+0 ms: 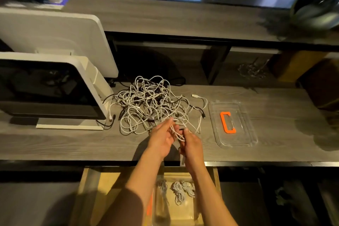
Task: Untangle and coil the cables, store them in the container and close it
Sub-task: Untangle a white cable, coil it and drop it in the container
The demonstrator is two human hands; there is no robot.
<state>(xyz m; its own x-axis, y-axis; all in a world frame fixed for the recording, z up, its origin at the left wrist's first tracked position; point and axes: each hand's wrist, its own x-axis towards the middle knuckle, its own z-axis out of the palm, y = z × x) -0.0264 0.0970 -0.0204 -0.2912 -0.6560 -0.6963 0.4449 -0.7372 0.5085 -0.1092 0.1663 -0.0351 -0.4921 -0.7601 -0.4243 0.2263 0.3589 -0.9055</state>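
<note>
A tangle of white and black cables [146, 101] lies on the grey desk, left of centre. My left hand [161, 138] is at the tangle's near edge with white loops draped across its fingers. Close beside it, my right hand [191, 144] pinches a white cable strand [177, 133] that runs between both hands. The clear lid [245, 134] with an orange handle [226, 122] lies flat to the right of the tangle. Below the desk edge stands a clear container [190, 209] holding coiled white cables [180, 191].
A white-framed monitor [47, 88] stands at the left, with a second white panel [55, 31] behind it. A raised shelf [183, 18] spans the back. The container rests on a wooden surface [102, 189] under the desk. A dark round object [317, 5] sits far right.
</note>
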